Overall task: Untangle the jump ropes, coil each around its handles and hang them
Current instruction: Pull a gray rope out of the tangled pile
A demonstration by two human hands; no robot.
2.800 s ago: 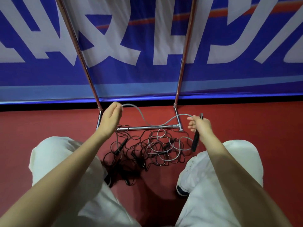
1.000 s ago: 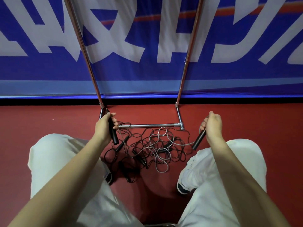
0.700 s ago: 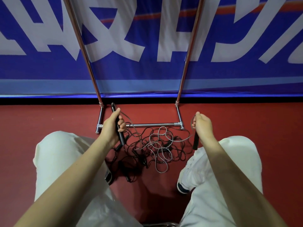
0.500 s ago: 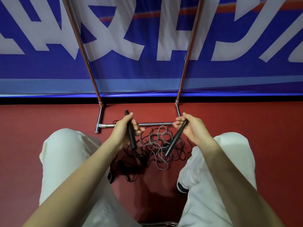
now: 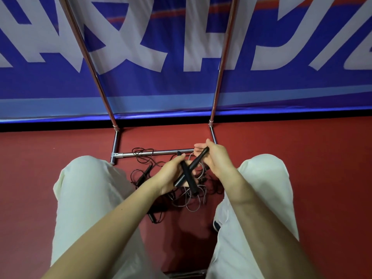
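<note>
Left hand (image 5: 171, 174) grips one black handle (image 5: 188, 178) | right hand (image 5: 216, 158) grips other handle (image 5: 198, 161) | handles now crossed at 12 o'clock (were apart) | coiling next, likely

Large white characters run across the blue banner (image 5: 181, 83) behind the metal rack (image 5: 153, 153), cropped at the top edge so that only their lower strokes show (no whole character can be read). An orange stripe crosses the banner's upper part. No legible text, brand or number appears on anything else in view.
</note>
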